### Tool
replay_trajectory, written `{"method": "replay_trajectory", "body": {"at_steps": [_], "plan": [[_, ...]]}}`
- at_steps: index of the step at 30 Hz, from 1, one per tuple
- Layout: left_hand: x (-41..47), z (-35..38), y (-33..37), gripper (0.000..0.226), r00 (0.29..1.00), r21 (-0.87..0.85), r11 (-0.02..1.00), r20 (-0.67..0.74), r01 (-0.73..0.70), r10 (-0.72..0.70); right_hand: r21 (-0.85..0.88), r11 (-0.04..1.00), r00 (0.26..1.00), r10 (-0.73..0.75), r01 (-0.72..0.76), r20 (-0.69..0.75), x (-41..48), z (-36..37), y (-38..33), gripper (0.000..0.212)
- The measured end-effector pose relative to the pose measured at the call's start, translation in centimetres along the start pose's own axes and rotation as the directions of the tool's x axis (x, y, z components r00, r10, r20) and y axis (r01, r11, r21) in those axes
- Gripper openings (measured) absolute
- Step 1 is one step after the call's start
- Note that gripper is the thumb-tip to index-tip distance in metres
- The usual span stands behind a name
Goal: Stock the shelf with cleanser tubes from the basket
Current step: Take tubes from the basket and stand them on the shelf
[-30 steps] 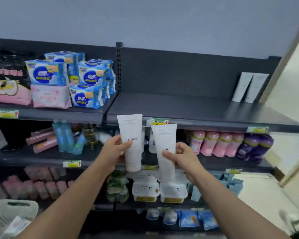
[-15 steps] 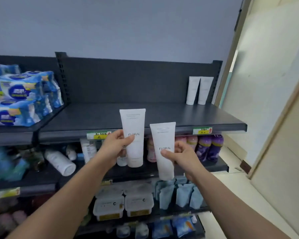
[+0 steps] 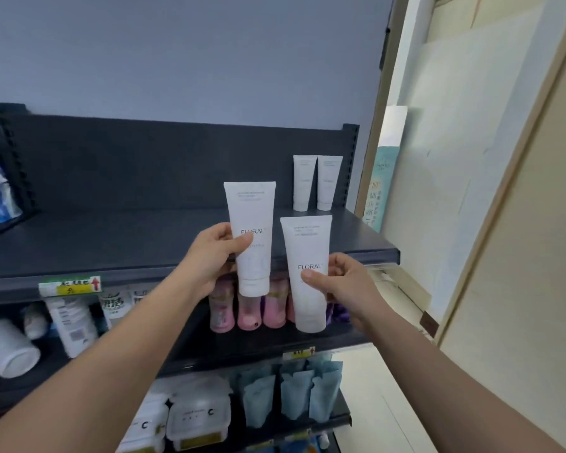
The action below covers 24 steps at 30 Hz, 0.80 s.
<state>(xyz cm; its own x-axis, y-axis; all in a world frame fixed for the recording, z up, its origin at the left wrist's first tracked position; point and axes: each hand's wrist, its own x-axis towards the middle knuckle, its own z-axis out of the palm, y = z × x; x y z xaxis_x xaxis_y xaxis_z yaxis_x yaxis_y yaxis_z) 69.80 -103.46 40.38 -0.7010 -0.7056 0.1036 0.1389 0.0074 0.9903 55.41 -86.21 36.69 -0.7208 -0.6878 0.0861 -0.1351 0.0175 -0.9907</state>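
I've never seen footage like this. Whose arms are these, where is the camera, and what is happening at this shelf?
There is no machine here. These are a person's two bare arms, filmed by one wide-angle camera worn on the head, looking forward and down. The left hand grips the left tube, white and marked FLORAL. The right hand grips the right tube, the same kind, held a little lower. Both are upright, cap end down, in front of the dark top shelf. Two shelved tubes already stand at its back right. On the shelf below are pink bottles.
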Motion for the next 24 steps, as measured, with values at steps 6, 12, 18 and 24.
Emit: {"method": "replay_trajectory", "body": {"at_steps": [6,12,18,24], "plan": [[4.9,4.3,1.4,0.009,0.998,0.024,0.999,0.043,-0.049,0.048,0.032,0.999,0.999,-0.032,0.033,-0.017,3.8,-3.3,-1.9,0.036],[11.5,7.5,1.7,0.008,0.995,0.032,0.997,0.066,-0.071,0.069,0.024,0.995,0.994,-0.096,0.097,-0.054,9.2,-5.9,-3.3,0.039],[19.0,10.2,1.0,0.008,0.996,0.034,0.997,0.063,-0.063,0.061,-0.013,0.994,0.99,-0.11,0.109,-0.087,16.7,-8.6,-3.2,0.041],[24.5,12.4,-0.2,0.011,0.998,0.099,0.994,0.038,-0.054,0.05,0.014,0.994,0.989,-0.102,0.104,-0.109,23.2,-10.4,-1.8,0.035]]}}
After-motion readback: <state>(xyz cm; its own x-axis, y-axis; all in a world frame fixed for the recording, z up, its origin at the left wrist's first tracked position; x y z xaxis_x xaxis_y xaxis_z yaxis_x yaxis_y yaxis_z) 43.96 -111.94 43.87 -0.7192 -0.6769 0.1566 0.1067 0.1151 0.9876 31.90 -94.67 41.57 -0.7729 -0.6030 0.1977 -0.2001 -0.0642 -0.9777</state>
